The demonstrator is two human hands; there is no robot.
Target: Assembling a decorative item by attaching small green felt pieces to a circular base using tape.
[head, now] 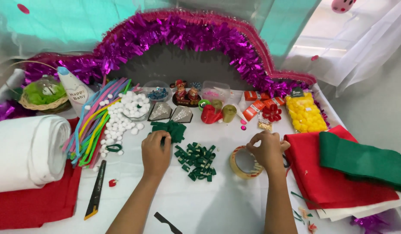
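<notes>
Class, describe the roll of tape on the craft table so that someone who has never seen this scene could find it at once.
Start at the red felt stack on the table's right. Just left of it, under the right hand, lies the tape roll. It is the only clear yellowish ring, beside the small green felt pieces.

Matt, fuzzy felt makes up the green pieces (197,161), the red sheet (326,173) and the white roll (29,151), while the tinsel (187,32) is shiny purple foil, the tape roll (240,167) glossy plastic, and the worktop (200,203) smooth white.
</notes>
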